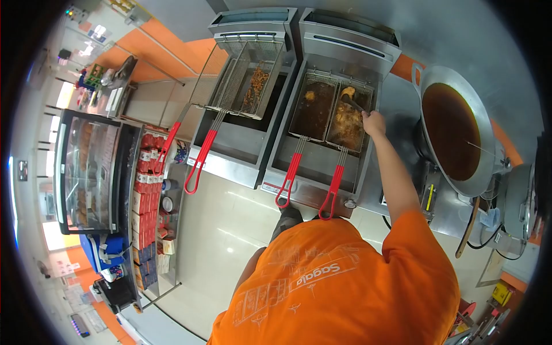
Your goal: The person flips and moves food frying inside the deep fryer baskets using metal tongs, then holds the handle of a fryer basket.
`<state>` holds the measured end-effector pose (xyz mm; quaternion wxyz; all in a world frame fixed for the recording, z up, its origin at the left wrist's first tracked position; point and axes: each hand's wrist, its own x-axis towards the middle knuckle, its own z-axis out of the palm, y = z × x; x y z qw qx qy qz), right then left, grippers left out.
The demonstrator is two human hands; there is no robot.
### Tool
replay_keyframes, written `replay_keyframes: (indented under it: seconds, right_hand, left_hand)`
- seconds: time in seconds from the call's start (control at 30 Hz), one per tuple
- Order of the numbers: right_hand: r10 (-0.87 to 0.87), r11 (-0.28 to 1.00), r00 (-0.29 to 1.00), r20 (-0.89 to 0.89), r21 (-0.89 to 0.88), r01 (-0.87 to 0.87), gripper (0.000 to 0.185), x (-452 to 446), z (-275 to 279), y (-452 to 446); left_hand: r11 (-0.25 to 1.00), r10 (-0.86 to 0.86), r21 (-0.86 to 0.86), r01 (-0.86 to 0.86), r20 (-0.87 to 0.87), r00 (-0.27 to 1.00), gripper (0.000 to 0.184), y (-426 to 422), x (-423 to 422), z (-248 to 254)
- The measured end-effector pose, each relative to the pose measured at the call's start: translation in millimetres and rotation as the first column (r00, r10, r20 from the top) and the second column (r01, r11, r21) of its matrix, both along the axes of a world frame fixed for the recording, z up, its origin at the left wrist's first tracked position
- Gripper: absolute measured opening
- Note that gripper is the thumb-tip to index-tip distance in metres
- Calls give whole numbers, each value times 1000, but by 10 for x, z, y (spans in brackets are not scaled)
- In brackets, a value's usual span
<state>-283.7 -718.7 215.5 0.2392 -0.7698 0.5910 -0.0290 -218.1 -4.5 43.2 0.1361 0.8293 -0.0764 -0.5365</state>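
My right hand (374, 123) is closed around dark tongs (353, 103), held low over the right fry basket (326, 142) of the nearer fryer. At the tips of the tongs is a golden fried piece (348, 92); whether they grip it or only touch it I cannot tell. Pale foam bubbles on the oil (348, 125) in that basket. Beside it, the left fry basket (292, 132) sits in darker oil with a small golden piece (310, 95) near its far end. Both baskets have red handles pointing toward me. My left hand is out of sight.
Left of this fryer, another fryer (230, 167) carries raised baskets, one holding brown crumbs (256, 86). A large wok (428, 86) of brown liquid stands on the right. Farther left are a glass display case (86, 172) and shelved red boxes (148, 184).
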Motion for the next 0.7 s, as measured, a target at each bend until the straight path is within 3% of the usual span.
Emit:
replay_keyframes:
  seconds: [0.13,0.23,0.43,0.53,0.63,0.7]
  right_hand:
    - [-172,981,957,234,-47,188,47,-144,-306,-113]
    - [-488,840,817,306,418,346,40,-196,-293,-227]
    - [-699,695,542,466,624,359,34,-182,-277,-217]
    - [-638,745,674,372,521,417,37,-196,-167,-209]
    - [-399,900,875,275,-64,431,53,-201,18,79]
    - [-366,927,884,292,37,372,58,-165,222,312]
  left_hand:
    - [1000,-20,-1,20,-2,1000,37,-27,84,-25]
    - [999,-44,1,44,-6,999,37,-28,182,-80]
    - [994,-105,-3,105,-14,994,37,-79,476,-186]
    - [989,-147,-17,147,-12,989,37,-137,656,-239]
    - [982,-185,-31,185,-12,983,37,-219,835,-296]
    - [979,-200,-40,199,-14,980,37,-236,945,-300]
